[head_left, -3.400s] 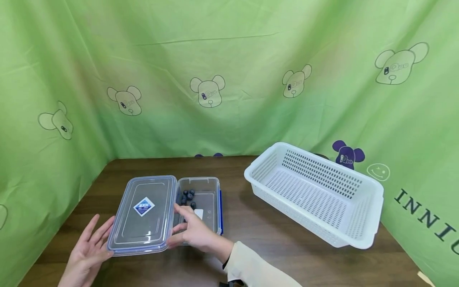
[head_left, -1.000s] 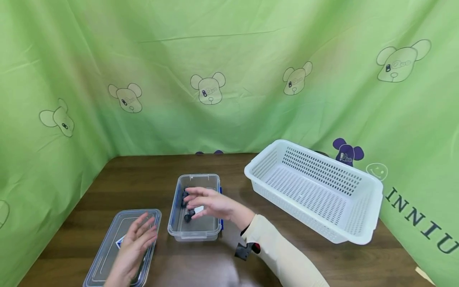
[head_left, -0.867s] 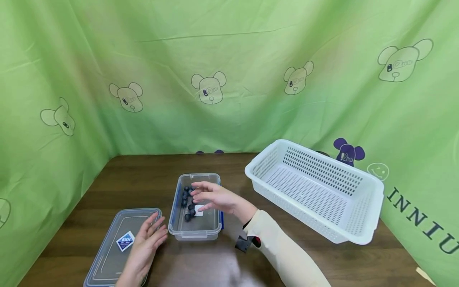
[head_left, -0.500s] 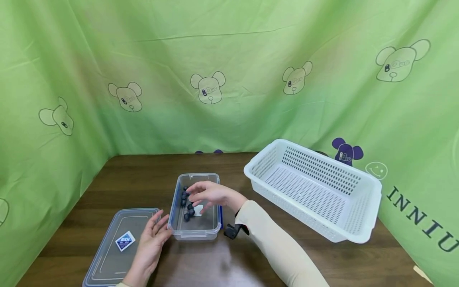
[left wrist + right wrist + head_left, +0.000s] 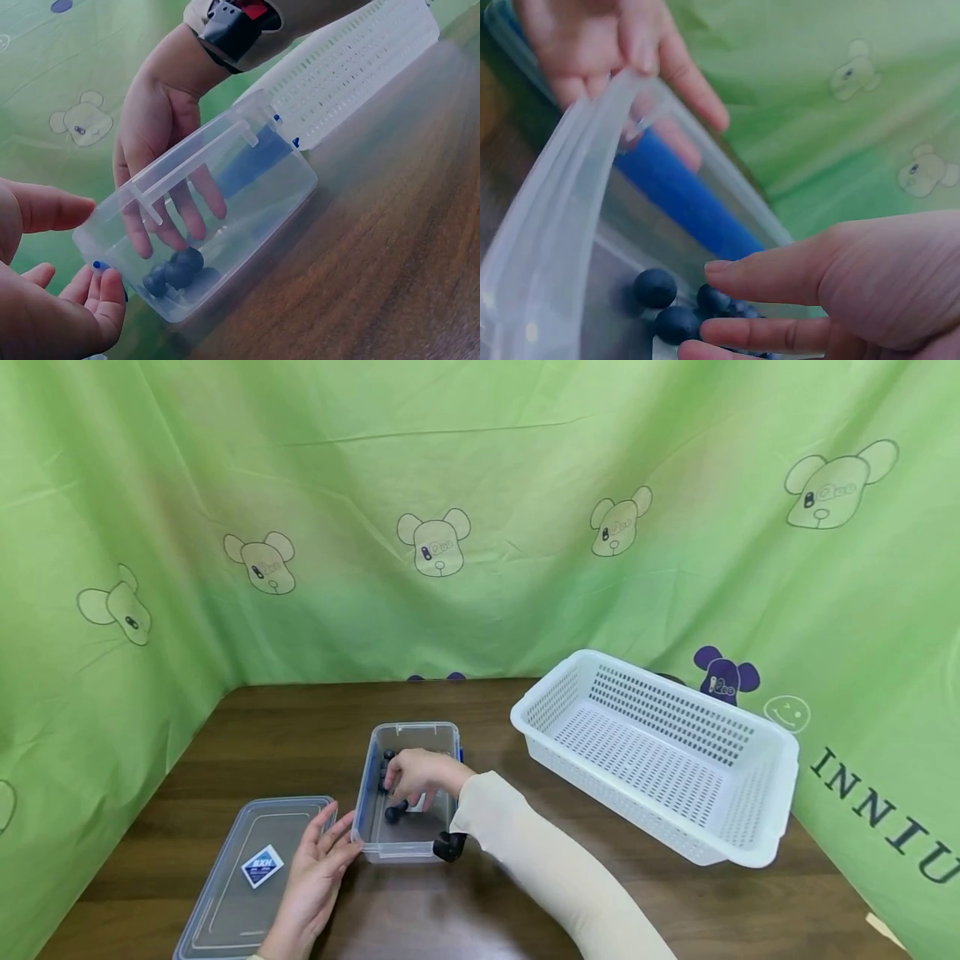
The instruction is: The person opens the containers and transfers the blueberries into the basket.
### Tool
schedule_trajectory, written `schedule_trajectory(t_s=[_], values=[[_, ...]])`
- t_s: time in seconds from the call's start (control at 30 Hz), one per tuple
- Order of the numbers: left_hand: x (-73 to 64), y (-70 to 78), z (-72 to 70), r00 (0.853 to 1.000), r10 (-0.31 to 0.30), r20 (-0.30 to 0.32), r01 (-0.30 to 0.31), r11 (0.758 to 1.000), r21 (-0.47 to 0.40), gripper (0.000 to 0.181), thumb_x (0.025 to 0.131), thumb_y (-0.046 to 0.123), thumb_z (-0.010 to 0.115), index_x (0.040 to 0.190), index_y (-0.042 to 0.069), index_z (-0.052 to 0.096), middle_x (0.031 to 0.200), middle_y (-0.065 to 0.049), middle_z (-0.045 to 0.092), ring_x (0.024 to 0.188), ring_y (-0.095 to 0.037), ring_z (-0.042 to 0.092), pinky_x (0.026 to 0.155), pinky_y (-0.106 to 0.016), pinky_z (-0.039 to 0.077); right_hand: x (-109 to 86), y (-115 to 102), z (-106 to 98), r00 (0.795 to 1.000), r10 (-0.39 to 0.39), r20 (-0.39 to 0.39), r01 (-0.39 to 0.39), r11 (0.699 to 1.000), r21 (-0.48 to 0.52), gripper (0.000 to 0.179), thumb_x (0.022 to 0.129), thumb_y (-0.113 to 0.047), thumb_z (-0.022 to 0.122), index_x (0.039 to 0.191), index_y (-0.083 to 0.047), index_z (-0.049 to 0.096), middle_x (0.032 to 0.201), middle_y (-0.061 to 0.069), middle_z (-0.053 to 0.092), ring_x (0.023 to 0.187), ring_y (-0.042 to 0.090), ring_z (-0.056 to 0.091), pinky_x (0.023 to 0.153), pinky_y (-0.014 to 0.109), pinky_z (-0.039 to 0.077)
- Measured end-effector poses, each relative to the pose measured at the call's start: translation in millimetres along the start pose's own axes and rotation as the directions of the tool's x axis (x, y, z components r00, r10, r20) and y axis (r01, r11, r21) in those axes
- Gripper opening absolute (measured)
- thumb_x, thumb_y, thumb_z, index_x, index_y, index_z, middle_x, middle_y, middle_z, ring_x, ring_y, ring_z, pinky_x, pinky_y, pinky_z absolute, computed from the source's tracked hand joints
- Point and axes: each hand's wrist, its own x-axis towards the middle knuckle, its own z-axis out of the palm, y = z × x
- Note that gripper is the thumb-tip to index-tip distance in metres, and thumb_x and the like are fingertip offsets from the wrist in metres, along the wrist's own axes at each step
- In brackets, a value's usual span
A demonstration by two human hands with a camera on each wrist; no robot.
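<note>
A clear plastic food container [image 5: 408,847] with blue side clips stands uncovered on the table, several blueberries [image 5: 655,288] on its floor. My left hand [image 5: 317,868] holds its near left corner, thumb at the rim and fingers along the outside, as the left wrist view also shows. Inside the container, my right hand [image 5: 423,772] reaches down from above. In the right wrist view its thumb and fingers are spread close to the berries, none plainly pinched. Some berries are hidden behind that hand. Left of the container lies the clear lid [image 5: 232,893] with a blue-and-white label.
A white perforated plastic basket [image 5: 660,760] stands at the right on the brown wooden table [image 5: 315,718]. Green cloth [image 5: 525,602] printed with bear heads hangs behind and at both sides. The black wrist device [image 5: 449,846] sits over the container's near right corner.
The lid was lowered from both hands onto the table at left. My left hand then moved right to the container's corner, while my right hand sank into the container among the blueberries.
</note>
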Motion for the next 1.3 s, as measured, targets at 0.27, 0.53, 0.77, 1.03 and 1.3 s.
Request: schedule_trajectory(t_s=[0.27, 0.53, 0.77, 1.03, 1.3], values=[[1.8, -3.0, -2.1, 1.000, -0.006, 0.004, 0.006, 1.000, -0.026, 0.073, 0.090, -0.013, 0.054, 0.152, 0.001, 0.018, 0.122, 0.001, 0.057, 0.108, -0.008, 0.060, 0.087, -0.022, 0.050, 10.6, 8, 11, 0.999, 0.038, -0.034, -0.039, 0.999, -0.019, 0.018, 0.082, 0.005, 0.075, 0.076, -0.008, 0.064, 0.058, 0.011, 0.063, 0.052, 0.019, 0.063, 0.052, 0.031, 0.057], [2.2, -4.1, -1.5, 1.000, 0.000, 0.008, 0.000, 0.999, -0.046, 0.070, 0.090, -0.014, 0.054, 0.150, 0.005, 0.024, 0.119, 0.004, 0.058, 0.107, -0.009, 0.060, 0.087, -0.022, 0.050, 10.4, 11, 10, 0.998, 0.016, -0.055, -0.013, 0.999, 0.049, 0.016, 0.079, 0.008, 0.075, 0.071, -0.003, 0.068, 0.062, 0.016, 0.068, 0.057, 0.023, 0.068, 0.055, 0.031, 0.058], [1.6, -4.4, -2.9, 1.000, -0.008, -0.004, 0.007, 0.999, -0.045, 0.073, 0.090, -0.013, 0.054, 0.152, 0.002, 0.020, 0.121, 0.002, 0.058, 0.108, -0.009, 0.060, 0.089, -0.022, 0.049, 10.7, 13, 13, 0.999, 0.002, -0.050, 0.001, 0.998, 0.063, 0.015, 0.079, 0.009, 0.073, 0.071, -0.002, 0.070, 0.063, 0.015, 0.068, 0.059, 0.022, 0.069, 0.056, 0.030, 0.058], [1.2, -5.7, -1.1, 1.000, -0.008, -0.021, 0.007, 1.000, -0.016, 0.075, 0.087, -0.013, 0.057, 0.151, -0.002, 0.019, 0.119, 0.001, 0.058, 0.108, -0.009, 0.060, 0.089, -0.022, 0.050, 7.4, 19, 11, 1.000, -0.012, -0.027, 0.016, 0.986, 0.165, 0.008, 0.080, 0.010, 0.071, 0.075, 0.004, 0.072, 0.063, 0.017, 0.068, 0.058, 0.024, 0.069, 0.055, 0.029, 0.058], [2.2, -6.2, -1.2, 1.000, -0.020, -0.021, 0.020, 1.000, -0.004, 0.074, 0.088, -0.012, 0.058, 0.151, 0.000, 0.021, 0.121, 0.001, 0.058, 0.109, -0.008, 0.060, 0.090, -0.021, 0.050, 2.8, 24, -2, 0.998, -0.058, -0.019, 0.061, 0.966, 0.252, 0.007, 0.083, 0.007, 0.069, 0.078, 0.004, 0.072, 0.066, 0.016, 0.069, 0.057, 0.020, 0.068, 0.061, 0.035, 0.060]])
